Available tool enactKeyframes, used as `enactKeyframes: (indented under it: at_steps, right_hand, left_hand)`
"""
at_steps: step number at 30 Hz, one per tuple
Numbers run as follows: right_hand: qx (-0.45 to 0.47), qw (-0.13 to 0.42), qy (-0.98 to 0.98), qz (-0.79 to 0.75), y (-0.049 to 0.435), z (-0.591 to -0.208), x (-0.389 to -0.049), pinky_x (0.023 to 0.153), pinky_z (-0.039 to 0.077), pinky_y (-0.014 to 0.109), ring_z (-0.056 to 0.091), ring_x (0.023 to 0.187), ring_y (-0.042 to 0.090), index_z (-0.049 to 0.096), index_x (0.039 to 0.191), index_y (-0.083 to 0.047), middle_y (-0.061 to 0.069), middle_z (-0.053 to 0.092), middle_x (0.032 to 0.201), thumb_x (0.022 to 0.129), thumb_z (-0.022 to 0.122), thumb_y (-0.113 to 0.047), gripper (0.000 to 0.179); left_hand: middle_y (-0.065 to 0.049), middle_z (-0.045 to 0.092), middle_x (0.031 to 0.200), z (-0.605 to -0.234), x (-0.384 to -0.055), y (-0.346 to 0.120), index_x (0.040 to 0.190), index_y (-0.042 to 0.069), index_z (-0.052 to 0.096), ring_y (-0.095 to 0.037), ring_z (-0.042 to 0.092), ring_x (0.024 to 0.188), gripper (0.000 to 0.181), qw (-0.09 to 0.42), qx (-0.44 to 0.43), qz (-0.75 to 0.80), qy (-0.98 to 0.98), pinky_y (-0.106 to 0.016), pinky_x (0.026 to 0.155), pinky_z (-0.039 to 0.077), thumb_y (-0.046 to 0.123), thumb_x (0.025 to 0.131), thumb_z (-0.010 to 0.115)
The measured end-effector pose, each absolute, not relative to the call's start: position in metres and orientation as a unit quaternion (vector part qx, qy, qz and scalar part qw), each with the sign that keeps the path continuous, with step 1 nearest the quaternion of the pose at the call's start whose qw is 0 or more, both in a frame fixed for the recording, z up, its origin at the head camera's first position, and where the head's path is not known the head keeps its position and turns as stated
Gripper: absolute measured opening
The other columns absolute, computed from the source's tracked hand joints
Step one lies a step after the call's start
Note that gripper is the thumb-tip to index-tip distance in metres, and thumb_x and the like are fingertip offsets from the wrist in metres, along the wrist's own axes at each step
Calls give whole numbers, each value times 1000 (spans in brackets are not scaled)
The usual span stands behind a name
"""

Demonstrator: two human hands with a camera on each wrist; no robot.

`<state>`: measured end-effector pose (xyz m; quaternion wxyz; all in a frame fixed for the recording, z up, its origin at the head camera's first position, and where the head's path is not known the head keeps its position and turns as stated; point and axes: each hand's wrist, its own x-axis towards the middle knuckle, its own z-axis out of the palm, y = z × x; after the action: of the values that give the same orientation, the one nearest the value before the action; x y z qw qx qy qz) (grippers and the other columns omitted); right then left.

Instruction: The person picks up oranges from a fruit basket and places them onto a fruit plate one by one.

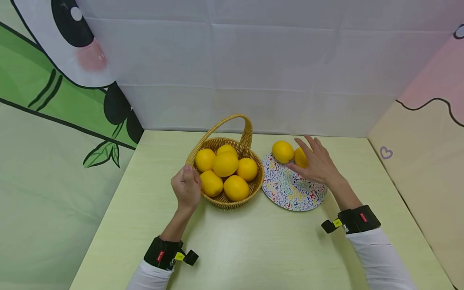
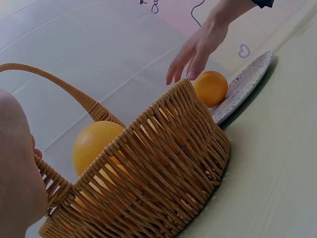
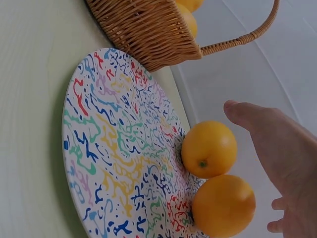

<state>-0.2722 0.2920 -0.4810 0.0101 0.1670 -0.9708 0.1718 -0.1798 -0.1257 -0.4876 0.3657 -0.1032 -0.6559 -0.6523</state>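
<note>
My left hand grips the handle of a wicker basket at its near left base. Several round oranges, yellow in the head view, are piled inside the basket. To its right is a round plate with a multicoloured squiggle pattern. Two oranges rest together at the plate's far edge: one orange shows fully, and the other orange is partly covered by my right hand in the head view. That hand hovers over the pair, fingers spread and thumb apart, holding nothing.
The pale table meets a light wall cloth right behind the basket and plate. Printed cloths with cartoon shapes stand at the left and right sides. A black strap with a small camera circles each wrist.
</note>
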Motion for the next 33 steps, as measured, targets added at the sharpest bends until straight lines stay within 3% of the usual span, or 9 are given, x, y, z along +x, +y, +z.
enactKeyframes:
  at_steps: [6,15,25,33]
  right_hand:
    - [188,30,-967,172,285,-472,-269,133,20,86,17,170,63,32,178,-20,23,21,186,98,75,-61,99]
    - [215,45,-959,177,272,-455,-263,135,22,82,23,170,59,35,177,-20,24,26,184,96,78,-57,99]
    - [269,18,-946,179,231,-448,-249,137,22,79,23,172,55,36,177,-21,21,26,186,98,77,-58,96]
    - [335,37,-928,157,197,-441,-240,136,28,77,28,170,56,36,177,-22,21,30,185,99,77,-62,98]
  left_hand:
    - [-6,35,49,-488,-180,-126,62,-1,42,-5,33,39,66,371,-108,-651,-653,-21,35,25,32,119,44]
    - [-6,35,49,-488,-181,-127,62,-1,43,-5,33,38,72,377,-111,-649,-651,-21,35,26,41,120,47]
    - [-5,35,49,-489,-181,-127,62,-1,43,-4,34,39,68,375,-106,-648,-654,-20,35,26,36,120,46]
    - [-4,36,49,-490,-181,-126,62,-1,43,-3,35,39,69,371,-105,-651,-654,-19,36,27,35,120,45]
